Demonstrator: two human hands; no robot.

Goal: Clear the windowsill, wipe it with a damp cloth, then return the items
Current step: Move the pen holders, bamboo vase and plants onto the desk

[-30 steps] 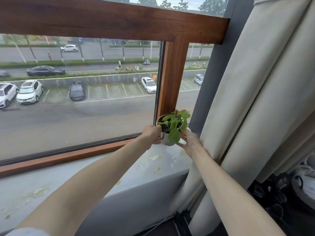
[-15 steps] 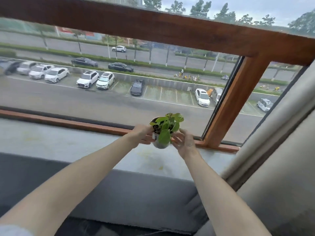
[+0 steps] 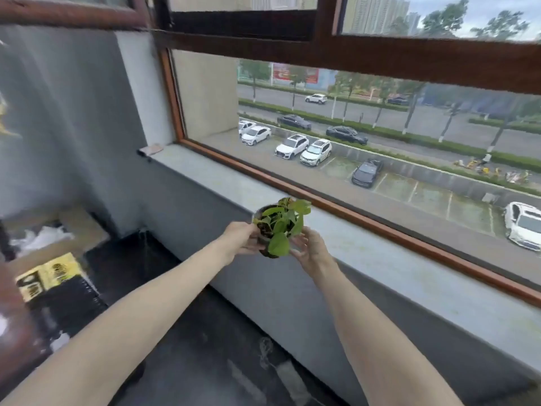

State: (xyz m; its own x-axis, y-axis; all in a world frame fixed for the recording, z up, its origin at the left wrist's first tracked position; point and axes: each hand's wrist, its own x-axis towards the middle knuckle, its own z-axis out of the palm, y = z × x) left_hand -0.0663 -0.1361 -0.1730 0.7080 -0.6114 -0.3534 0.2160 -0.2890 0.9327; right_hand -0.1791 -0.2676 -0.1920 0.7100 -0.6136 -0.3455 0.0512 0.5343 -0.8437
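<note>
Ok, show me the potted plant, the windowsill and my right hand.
potted plant [image 3: 278,245]: head view, on its big front leaf.
windowsill [image 3: 409,271]: head view, on the bare grey top, right of the plant.
right hand [image 3: 311,249]: head view, on the back of the hand.

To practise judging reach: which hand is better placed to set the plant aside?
Probably left: left hand and right hand both grip the potted plant, but the left is nearer the cardboard box.

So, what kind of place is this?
Likely an upper-floor room, home or office: a wood-framed window overlooks a car park below, and a small potted plant is held by the grey windowsill.
</note>
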